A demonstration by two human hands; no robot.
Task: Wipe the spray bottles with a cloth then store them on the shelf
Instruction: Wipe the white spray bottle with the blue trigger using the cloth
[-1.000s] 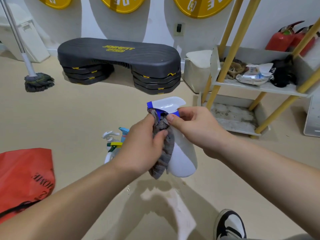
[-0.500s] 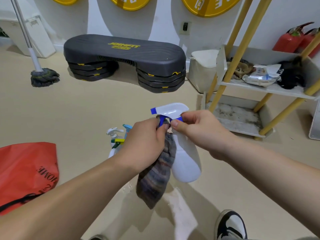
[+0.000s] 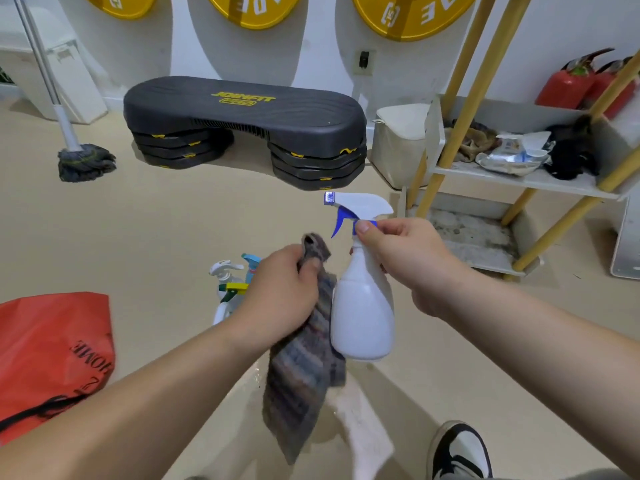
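Red plastic bag [image 3: 52, 348] lies far left on the floor, one. Grey string mop [image 3: 85, 162] behind it, one. Black step platform [image 3: 242, 112] on stacked risers at the back wall, one. Three yellow discs [image 3: 412, 12] on the wall above.

Cluster of small spray bottles [image 3: 227, 271] on the floor just left of the left hand [image 3: 280, 292]. Three trigger heads show (white, teal, green-yellow); the rest is hidden behind the hand.

Left fingers [image 3: 306, 271] curled tight round the top of one grey striped cloth [image 3: 301, 375]. It hangs just beside the held bottle; contact unclear.

White plastic spray bottle with blue trigger [image 3: 363, 317]: one, upright in the air above the floor, nozzle pointing left. Right hand [image 3: 412, 261]: thumb and fingers pinch its neck at the blue collar.

One black-and-white shoe [image 3: 457, 448] bottom right. White shelf with yellow poles [image 3: 519, 178] to the right, rags and a foil pack on it. Two red fire extinguishers [image 3: 568, 84] far right.
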